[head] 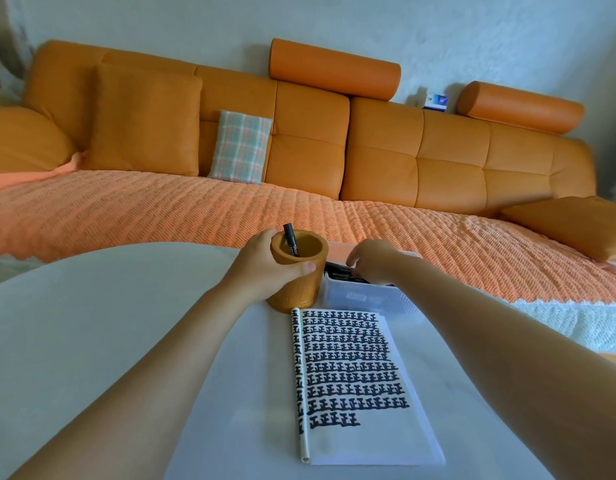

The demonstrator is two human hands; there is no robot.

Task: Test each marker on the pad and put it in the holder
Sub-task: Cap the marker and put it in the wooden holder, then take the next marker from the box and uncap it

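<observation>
An orange cylindrical holder [301, 289] stands on the white table [92, 323], with one black marker [292, 240] upright inside it. My left hand [261, 268] is wrapped around the holder's left side, thumb across its front. My right hand [372, 259] reaches down into a clear plastic box [362, 299] to the holder's right, fingers bent onto the black markers [339, 271] lying in it; whether it grips one I cannot tell. The pad [355, 382] lies open in front, its white page covered with rows of black marker strokes.
An orange sofa [334, 150] with a woven orange throw runs behind the table's far edge. Cushions lie on it, including a plaid one [240, 147]. My forearms cross the table on both sides of the pad.
</observation>
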